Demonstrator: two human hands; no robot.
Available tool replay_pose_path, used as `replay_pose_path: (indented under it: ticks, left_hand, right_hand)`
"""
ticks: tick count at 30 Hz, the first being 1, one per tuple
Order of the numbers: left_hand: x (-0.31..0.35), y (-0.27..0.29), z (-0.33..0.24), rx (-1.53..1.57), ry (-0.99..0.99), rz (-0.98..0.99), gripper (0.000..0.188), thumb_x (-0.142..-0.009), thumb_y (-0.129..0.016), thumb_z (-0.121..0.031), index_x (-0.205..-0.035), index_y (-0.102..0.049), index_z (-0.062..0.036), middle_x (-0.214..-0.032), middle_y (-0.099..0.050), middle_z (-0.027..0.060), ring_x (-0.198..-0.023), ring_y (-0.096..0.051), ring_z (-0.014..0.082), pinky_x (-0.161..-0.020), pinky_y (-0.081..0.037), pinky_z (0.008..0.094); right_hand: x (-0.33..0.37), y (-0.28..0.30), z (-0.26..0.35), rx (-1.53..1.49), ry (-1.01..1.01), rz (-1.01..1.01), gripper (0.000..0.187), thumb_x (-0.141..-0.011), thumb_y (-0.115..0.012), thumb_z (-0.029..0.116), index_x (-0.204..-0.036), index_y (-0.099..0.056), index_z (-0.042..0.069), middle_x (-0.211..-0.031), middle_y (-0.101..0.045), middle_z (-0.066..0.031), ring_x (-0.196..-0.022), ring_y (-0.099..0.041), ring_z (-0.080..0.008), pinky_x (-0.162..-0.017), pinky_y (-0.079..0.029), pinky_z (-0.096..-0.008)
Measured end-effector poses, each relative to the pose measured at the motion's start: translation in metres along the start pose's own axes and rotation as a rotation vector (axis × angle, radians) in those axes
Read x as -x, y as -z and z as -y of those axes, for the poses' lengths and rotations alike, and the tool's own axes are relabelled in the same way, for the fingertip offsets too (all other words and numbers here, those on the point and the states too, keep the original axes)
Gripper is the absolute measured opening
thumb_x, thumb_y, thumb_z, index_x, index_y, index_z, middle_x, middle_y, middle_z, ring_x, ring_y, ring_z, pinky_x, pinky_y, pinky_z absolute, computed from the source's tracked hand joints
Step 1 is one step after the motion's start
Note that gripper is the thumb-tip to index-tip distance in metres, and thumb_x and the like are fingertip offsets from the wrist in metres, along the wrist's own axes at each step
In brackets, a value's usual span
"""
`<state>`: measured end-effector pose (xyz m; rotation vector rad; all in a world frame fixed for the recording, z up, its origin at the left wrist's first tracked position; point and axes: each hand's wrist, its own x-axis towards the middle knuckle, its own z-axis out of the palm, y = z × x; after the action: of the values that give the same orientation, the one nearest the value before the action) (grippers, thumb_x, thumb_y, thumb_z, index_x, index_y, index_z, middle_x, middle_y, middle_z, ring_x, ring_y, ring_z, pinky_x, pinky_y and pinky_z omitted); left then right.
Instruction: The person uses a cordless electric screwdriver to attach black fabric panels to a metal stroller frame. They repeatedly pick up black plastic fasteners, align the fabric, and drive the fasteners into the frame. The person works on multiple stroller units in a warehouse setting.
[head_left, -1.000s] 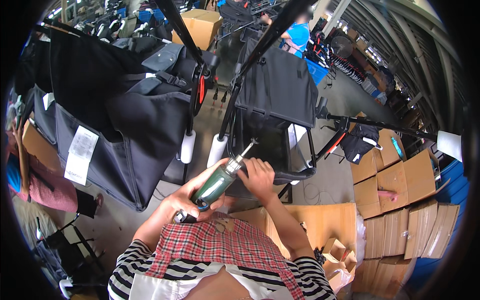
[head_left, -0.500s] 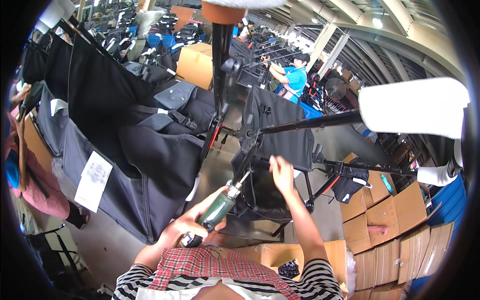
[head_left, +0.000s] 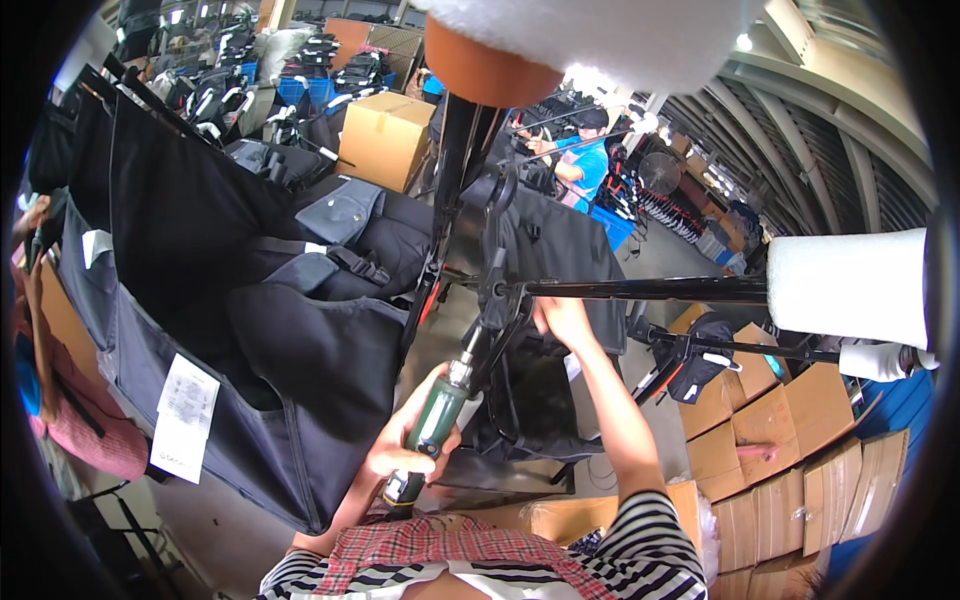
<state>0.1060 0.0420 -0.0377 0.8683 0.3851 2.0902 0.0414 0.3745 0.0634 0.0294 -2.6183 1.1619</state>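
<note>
My left hand (head_left: 408, 432) is wrapped round a green electric screwdriver (head_left: 436, 418), which tilts up and away from me. Its bit points at a black joint (head_left: 497, 290) on a stroller-like tube frame; whether the tip touches is unclear. Just right of that joint, my right hand (head_left: 566, 322) is closed with its fingers curled. A black tube (head_left: 640, 290) partly covers the fingertips, so what they hold is hidden. Black fabric (head_left: 570, 235) hangs on the frame behind. A white foam-wrapped end (head_left: 850, 284) caps the tube at right.
A large black fabric wagon body (head_left: 310, 350) fills the left side. Cardboard boxes (head_left: 770, 430) are piled at right. Another foam-wrapped tube end (head_left: 600, 40) looms overhead. A co-worker in blue (head_left: 585, 165) stands farther back; another person in pink (head_left: 95, 430) is at far left.
My right hand has moved up to the tube beside the joint. The screwdriver has shifted slightly right and stands steeper. The foam-wrapped ends appear shifted, the upper one closer.
</note>
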Motion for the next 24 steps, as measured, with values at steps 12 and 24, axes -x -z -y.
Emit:
replay_pose_path:
  ticks: [12, 24]
  left_hand:
    - [-0.075, -0.017, 0.02, -0.049, -0.18, -0.138, 0.118, -0.079, -0.079, -0.001, -0.163, 0.0, -0.0263, -0.087, -0.057, 0.0127, -0.064, -0.06, 0.0166, -0.062, -0.052, 0.0305]
    - [-0.061, -0.023, 0.009, -0.379, -0.281, -0.227, 0.125, -0.076, -0.083, -0.003, -0.162, 0.004, -0.0281, -0.088, -0.057, 0.0126, -0.067, -0.061, 0.0172, -0.063, -0.055, 0.0318]
  right_hand:
    - [0.161, -0.049, 0.087, 0.274, 0.197, 0.361, 0.019, -0.097, -0.061, 0.021, -0.088, -0.067, 0.006, -0.068, -0.072, -0.0066, -0.062, -0.072, -0.0269, -0.058, -0.057, -0.0389]
    - [-0.068, 0.047, 0.007, 0.708, 0.381, 0.316, 0.018, -0.091, -0.061, 0.02, -0.098, -0.075, 0.01, -0.084, -0.075, -0.0096, -0.078, -0.073, -0.029, -0.071, -0.058, -0.0402]
